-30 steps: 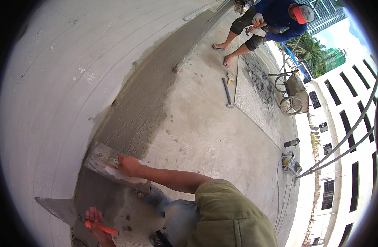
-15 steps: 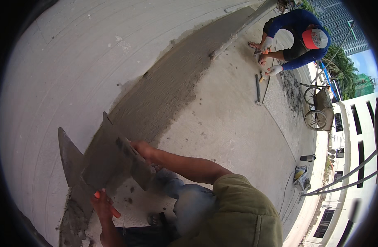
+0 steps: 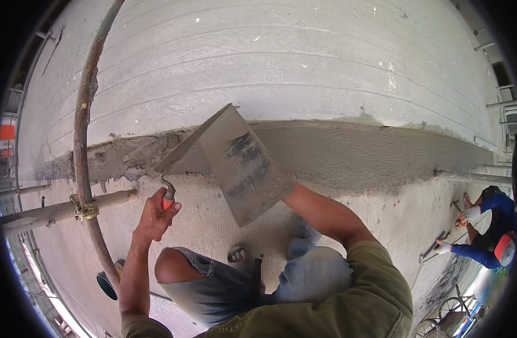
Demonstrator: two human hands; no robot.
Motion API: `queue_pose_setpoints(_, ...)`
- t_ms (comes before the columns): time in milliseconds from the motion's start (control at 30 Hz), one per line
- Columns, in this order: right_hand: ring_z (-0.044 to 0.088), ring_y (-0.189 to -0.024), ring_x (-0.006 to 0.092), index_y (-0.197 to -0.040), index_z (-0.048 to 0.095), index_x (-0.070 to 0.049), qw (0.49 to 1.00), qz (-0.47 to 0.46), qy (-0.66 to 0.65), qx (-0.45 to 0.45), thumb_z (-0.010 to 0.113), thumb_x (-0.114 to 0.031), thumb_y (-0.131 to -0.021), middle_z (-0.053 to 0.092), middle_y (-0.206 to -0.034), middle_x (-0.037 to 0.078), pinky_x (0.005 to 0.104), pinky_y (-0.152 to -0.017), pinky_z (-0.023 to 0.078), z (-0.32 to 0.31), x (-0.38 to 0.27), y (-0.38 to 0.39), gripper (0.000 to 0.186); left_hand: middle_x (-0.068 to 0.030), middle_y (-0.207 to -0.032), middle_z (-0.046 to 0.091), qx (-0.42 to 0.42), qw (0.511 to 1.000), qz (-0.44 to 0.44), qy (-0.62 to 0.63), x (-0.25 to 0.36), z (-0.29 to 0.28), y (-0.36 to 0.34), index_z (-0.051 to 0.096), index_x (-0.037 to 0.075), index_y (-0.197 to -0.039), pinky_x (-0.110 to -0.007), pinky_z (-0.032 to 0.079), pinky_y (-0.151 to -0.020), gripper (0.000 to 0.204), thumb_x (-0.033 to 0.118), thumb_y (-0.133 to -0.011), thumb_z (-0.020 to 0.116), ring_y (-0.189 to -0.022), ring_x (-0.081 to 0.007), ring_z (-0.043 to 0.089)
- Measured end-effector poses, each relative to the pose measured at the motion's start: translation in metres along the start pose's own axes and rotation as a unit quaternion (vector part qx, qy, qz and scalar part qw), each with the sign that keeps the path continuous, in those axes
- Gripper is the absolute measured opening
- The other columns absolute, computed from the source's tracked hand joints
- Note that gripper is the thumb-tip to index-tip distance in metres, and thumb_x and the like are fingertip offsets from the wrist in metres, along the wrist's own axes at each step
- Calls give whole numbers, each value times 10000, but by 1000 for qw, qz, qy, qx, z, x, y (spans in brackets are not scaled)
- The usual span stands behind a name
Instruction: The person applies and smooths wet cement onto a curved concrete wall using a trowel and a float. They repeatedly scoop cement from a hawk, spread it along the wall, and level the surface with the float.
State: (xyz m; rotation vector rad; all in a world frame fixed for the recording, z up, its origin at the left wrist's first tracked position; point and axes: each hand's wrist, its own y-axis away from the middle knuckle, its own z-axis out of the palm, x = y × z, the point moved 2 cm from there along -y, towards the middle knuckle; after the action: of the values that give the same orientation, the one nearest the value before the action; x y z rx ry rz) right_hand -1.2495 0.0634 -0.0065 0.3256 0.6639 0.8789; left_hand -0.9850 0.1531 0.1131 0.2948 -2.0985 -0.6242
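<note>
My left hand (image 3: 158, 214) is closed round the orange handle of a trowel (image 3: 193, 139). The trowel's grey blade tilts up, its far end meeting the top corner of a flat mortar board (image 3: 247, 169). Dark wet smears mark the board's face, which is tipped steeply. At the board's right edge is my right hand (image 3: 293, 195), holding it up; the fingers are hidden behind it. Beyond both tools runs a band of wet grey mortar (image 3: 348, 149) along the foot of the pale wall (image 3: 303, 73), smoother on the right and rougher on the left.
A rusty scaffold pole (image 3: 85, 118) rises at the left, clamped to a horizontal pipe (image 3: 41, 216). At the far right a crouching co-worker (image 3: 491, 225) in blue sleeves and white gloves works near the floor. A wheeled cart (image 3: 453, 315) stands at lower right.
My view has swung left, bringing the scaffold poles in and moving the co-worker to the right edge. The mortar board now shows its broad face, and the trowel blade leans against or close to it.
</note>
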Motion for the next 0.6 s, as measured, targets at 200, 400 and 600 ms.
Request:
queue_pose_setpoints(200, 575, -882, 225, -1122, 545, 16, 991, 47, 123, -34, 481, -274, -929, 610, -970, 107, 375, -765, 474, 63, 39, -63, 354, -26, -505, 414, 74, 994, 80, -10, -97, 28, 28, 422, 26, -762, -281, 332, -390, 474, 461, -949, 407, -415, -103, 393)
queue_pose_setpoints(400, 572, -871, 224, -1101, 550, 18, 970, 35, 241, -17, 487, -281, -928, 609, -956, 99, 369, -751, 472, 79, 58, -79, 351, -244, -572, 463, 244, 965, -31, -89, -154, -8, -22, 472, -28, -745, -455, 371, -518, 443, 342, -976, 392, -537, -441, 420)
queue_pose_setpoints(600, 568, -860, 223, -1081, 555, 20, 898, -56, 436, 27, 493, -288, -927, 609, -942, 91, 363, -738, 470, 41, 41, -65, 350, -59, -508, 361, 255, 964, -78, 2, -193, -16, -49, 438, 43, -738, -312, 290, -359, 478, 463, -955, 373, -406, -200, 345)
